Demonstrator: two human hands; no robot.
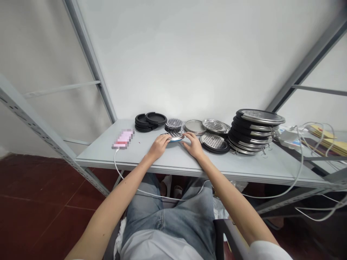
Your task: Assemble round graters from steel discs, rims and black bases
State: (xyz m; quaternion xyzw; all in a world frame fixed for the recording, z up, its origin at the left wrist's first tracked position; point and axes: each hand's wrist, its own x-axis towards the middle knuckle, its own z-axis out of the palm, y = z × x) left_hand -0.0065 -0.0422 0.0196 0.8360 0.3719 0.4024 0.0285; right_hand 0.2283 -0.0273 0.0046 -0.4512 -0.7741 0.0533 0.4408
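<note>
My left hand [158, 145] and my right hand [193, 145] grip a round metal grater [175, 135] between them, low over the shelf. Its perforated face points up, and a strip of blue shows along its near edge. Curled fingers of both hands press on its opposite sides. Right behind it stands a small pile of round grater plates [174, 123]. Close to my right hand lies a black-rimmed grater disc [215, 141]. Behind that are a shiny round metal frame [195, 126] and another metal grater [214, 125].
Black rings [155, 118] are stacked at the back left. A tall stack of black-edged graters [251, 131] stands to the right. A phone [123, 139] with a white cable [151, 194] lies left; the cable crosses my lap. Metal posts [90, 54] frame the grey shelf [108, 153].
</note>
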